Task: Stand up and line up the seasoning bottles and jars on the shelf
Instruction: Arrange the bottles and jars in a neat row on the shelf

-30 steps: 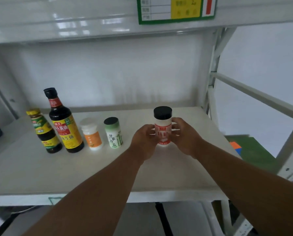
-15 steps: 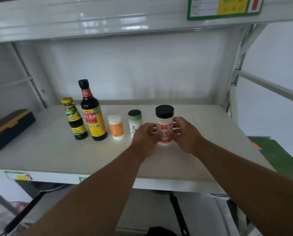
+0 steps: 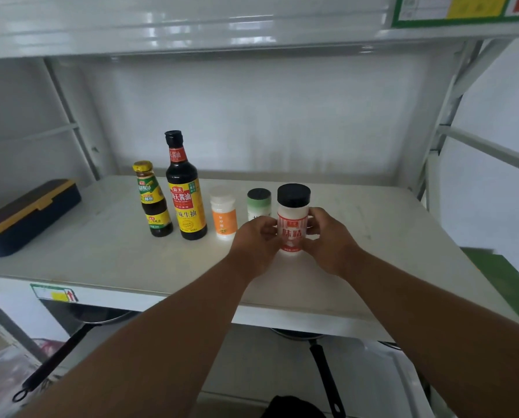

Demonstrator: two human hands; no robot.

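Note:
A white jar with a black lid and red label [image 3: 292, 218] stands upright on the white shelf [image 3: 101, 251], held between my left hand [image 3: 256, 239] and my right hand [image 3: 330, 239]. To its left stand in a row a green-lidded jar [image 3: 258, 202], partly hidden by my left hand, a white jar with an orange label [image 3: 223, 217], a tall soy sauce bottle [image 3: 185, 188] and a small dark bottle with a yellow cap [image 3: 152, 200]. All are upright.
A dark blue box with a yellow band [image 3: 25, 218] lies at the shelf's left end. A shelf board with a green-framed label [image 3: 460, 9] hangs overhead. Pans with long handles [image 3: 324, 375] sit on the level below. Metal uprights [image 3: 451, 110] stand at the right.
The view has swung left and down, so the row of bottles sits further right in frame. Both hands stay on the black-lidded jar, which now stands closer to the green-lidded jar.

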